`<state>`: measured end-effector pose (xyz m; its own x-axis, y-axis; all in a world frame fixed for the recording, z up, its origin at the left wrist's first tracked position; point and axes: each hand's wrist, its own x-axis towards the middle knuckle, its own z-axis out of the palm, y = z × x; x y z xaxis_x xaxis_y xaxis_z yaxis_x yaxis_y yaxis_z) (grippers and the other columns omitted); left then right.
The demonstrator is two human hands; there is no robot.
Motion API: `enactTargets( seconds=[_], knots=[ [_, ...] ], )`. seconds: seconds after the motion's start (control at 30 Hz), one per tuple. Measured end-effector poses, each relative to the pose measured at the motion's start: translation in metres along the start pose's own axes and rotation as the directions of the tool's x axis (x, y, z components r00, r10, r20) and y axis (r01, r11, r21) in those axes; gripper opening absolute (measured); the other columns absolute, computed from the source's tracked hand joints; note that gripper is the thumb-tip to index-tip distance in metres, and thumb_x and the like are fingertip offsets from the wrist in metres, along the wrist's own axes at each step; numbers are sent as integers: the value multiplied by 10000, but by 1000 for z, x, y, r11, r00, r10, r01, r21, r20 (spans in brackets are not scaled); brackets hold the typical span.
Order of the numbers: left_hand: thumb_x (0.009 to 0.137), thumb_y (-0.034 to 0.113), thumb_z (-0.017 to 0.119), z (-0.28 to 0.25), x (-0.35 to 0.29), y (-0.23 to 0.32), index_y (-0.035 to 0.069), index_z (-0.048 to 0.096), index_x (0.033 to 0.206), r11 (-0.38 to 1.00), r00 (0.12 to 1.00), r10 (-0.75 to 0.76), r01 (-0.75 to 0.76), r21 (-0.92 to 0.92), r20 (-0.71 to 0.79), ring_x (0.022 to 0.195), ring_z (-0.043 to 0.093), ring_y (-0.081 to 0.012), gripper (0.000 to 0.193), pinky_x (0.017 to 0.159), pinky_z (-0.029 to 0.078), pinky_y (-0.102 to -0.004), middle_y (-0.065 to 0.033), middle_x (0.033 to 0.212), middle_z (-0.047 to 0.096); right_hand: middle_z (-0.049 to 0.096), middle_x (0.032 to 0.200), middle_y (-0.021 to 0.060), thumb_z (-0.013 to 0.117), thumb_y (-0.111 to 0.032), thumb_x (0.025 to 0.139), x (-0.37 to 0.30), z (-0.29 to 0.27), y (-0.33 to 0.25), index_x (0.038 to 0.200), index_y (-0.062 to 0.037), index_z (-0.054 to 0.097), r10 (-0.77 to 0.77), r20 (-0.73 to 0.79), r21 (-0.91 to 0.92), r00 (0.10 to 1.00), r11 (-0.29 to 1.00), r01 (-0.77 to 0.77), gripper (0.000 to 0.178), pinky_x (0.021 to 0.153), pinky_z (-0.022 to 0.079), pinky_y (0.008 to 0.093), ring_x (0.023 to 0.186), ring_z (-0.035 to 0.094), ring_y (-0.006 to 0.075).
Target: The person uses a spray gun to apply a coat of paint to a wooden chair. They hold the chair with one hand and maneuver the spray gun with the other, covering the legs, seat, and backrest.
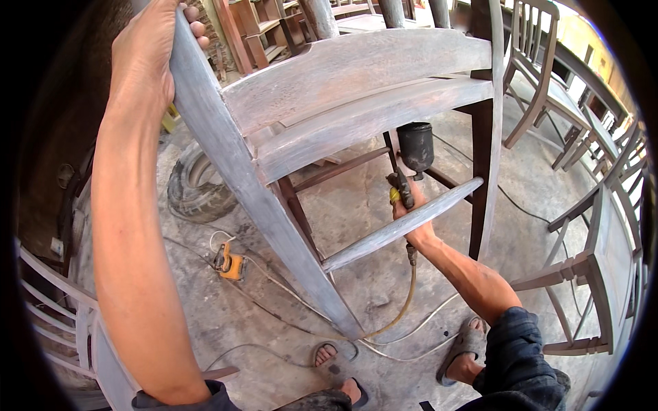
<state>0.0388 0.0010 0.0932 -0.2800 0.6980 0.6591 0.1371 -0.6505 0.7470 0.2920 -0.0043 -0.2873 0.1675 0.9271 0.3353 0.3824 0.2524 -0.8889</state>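
A dusty concrete floor (pixel 356 205) spreads under me in what looks like a furniture workshop, with unfinished wooden chairs (pixel 541 75) crowded along the right side and more frames at the far back. An old tyre (pixel 195 188) lies on the floor to my left, a small orange power tool (pixel 231 264) sits near it with its cord trailing, and thin cables loop toward my sandalled feet (pixel 469 349).

I have a grey-coated chair (pixel 343 103) tipped over in front of me, one leg resting on the floor near my feet. My left hand (pixel 147 61) is wrapped around the top end of its long leg, grip closed on the wood, holding the frame steady at an angle. My right hand (pixel 411 212) reaches in under the frame, behind a slat, grip closed on the handle of a spray gun (pixel 411 161) whose dark cup stands upright above my fist. A yellowish hose (pixel 408 294) drops from the gun and curves across the floor.

As I judge it, I am in the middle of coating the chair: the upper rails look pale grey, while the inner stretchers and the far leg are bare reddish-brown. The next move, I think, calls for aiming the nozzle at those brown parts, keeping the hose free of the leg, and turning the frame with my left hand.
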Motion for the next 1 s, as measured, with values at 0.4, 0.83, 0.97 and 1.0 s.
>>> enactTargets(
  seconds=[0.4,0.83,0.97,1.0],
  knots=[
    [913,202,704,-25,34,-12,42,636,959,999,996,-47,46,12,75,601,582,-101,180,549,532,-263,-11,736,596,670,1113,126,661,-192,983,-42,40,-49,1388,-84,547,76,330,148,941,980,-132,434,874,498,360,970,595,189],
    [907,173,748,-32,56,-22,7,636,1040,988,979,-152,155,-14,136,651,603,-140,240,575,552,-277,-47,797,627,685,1236,131,667,-180,976,-38,13,6,1456,-21,478,-4,134,247,991,968,-30,540,938,514,360,1094,632,188],
    [925,149,714,-51,77,-15,47,576,931,989,948,-142,149,-2,286,670,566,-144,172,626,528,-277,-33,772,568,668,1267,145,624,-140,994,-32,26,-3,1431,-3,510,-153,181,350,971,933,82,472,979,501,368,1139,612,190],
    [942,139,687,-50,78,-17,62,539,924,987,949,-155,157,15,275,668,540,-139,168,631,510,-274,-28,769,527,651,1293,166,608,-107,976,-37,34,15,1423,11,513,-53,257,271,965,962,-20,472,1002,492,380,1169,609,222]
  ],
)
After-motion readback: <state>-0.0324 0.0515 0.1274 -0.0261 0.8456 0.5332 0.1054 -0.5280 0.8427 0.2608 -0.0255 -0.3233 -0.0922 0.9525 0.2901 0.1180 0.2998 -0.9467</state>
